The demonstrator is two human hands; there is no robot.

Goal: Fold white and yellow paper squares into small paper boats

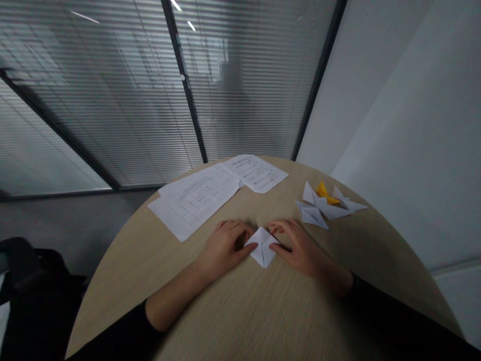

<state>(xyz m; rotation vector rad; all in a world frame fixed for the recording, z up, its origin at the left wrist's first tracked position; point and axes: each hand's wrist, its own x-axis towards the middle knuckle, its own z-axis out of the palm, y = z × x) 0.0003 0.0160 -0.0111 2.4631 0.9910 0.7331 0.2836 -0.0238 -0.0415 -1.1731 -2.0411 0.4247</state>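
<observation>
A small folded white paper piece [262, 247] lies on the round wooden table [240, 306] between my hands. My left hand [224, 246] rests on the table at its left side, fingers curled, thumb and fingertips pinching the paper's left corner. My right hand [300, 245] lies at its right side, fingers bent over the paper's right corner and pressing it. Both forearms come in from the bottom in dark sleeves.
Two printed sheets [210, 193] lie on the far left part of the table. A cluster of folded white paper shapes [323, 208] with one yellow shape [325, 193] sits at the right. A dark chair [33, 286] stands at the left. Glass walls with blinds rise behind.
</observation>
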